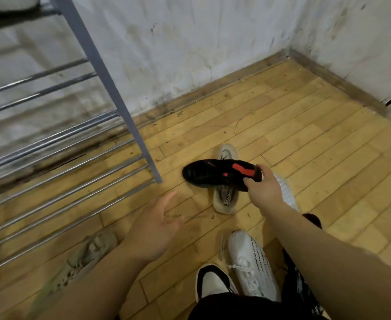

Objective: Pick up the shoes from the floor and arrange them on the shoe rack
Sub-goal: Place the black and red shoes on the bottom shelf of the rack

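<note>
1. The task looks to be at an early stage. The right hand (261,183) grips the black shoe (213,173) by its heel, fingers curled round the collar. The shoe appears lifted clear of the floor (305,135) and is not yet on the shoe rack (63,172).
2. The left hand (157,225) holds nothing. Its palm is turned up and its fingers are loosely spread, between the rack and the held shoe.
3. Much seems left to do. A grey knit shoe (226,197) lies under the black one, a white shoe (286,190) sits partly behind the right wrist, and a tan shoe (90,252) lies blurred near the rack's front rails.
4. A white laced sneaker (252,262) and a black-and-white shoe (213,282) sit close to the person. Whether they are worn or loose cannot be told.
5. A pale shape on the rack's top tier is too blurred to name.
6. The rack has thin, round, shiny metal rails set in pairs, with a flat grey-blue upright.
7. The black shoe is soft and low, with a matt upper and a red tab at the heel.
8. The grey shoe has a woven upper and a printed insole.
9. The floor is worn yellow wood strip, scuffed and dusty.
</note>
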### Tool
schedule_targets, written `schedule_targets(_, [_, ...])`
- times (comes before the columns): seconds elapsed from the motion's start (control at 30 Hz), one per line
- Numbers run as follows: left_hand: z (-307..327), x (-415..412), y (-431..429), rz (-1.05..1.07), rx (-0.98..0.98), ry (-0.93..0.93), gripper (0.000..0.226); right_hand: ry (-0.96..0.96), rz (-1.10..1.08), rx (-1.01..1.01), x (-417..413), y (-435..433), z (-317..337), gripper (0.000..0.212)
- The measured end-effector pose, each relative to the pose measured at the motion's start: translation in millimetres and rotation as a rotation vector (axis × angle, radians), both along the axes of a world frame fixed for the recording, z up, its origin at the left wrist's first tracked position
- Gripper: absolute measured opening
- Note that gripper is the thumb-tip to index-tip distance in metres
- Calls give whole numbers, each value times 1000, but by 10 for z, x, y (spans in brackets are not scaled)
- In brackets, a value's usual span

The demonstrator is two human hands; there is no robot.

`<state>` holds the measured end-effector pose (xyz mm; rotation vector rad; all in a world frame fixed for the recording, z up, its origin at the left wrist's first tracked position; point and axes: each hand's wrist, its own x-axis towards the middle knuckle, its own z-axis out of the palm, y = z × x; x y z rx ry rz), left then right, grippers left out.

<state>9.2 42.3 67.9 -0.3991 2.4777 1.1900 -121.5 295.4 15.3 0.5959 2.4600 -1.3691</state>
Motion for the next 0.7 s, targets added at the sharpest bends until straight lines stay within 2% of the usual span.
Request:
schedule_targets(0.1, [134, 151, -165, 2, -98, -11, 81, 25, 220, 19, 303, -75, 406, 55])
schedule_targets(0.23, [555, 431, -353, -218, -383, 21, 97, -137, 431, -332, 634, -345, 1092, 44])
schedule_targets(0.37, [1169, 844, -780, -208, -291, 74, 97, -199, 525, -602, 832, -762, 1767, 41])
schedule_targets(0.47, [1624, 1267, -1128, -176, -326, 112, 94, -183, 641, -606, 991, -1152, 2180, 38])
schedule_targets(0.63, [2270, 2115, -1524, -90, -508, 93, 121, -190, 877, -593, 1441, -1872, 2892, 47])
schedule_targets(0.7, [2413, 2439, -1684, -18, -570, 148, 124, -163, 997, -539, 1668, -2124, 3161, 51])
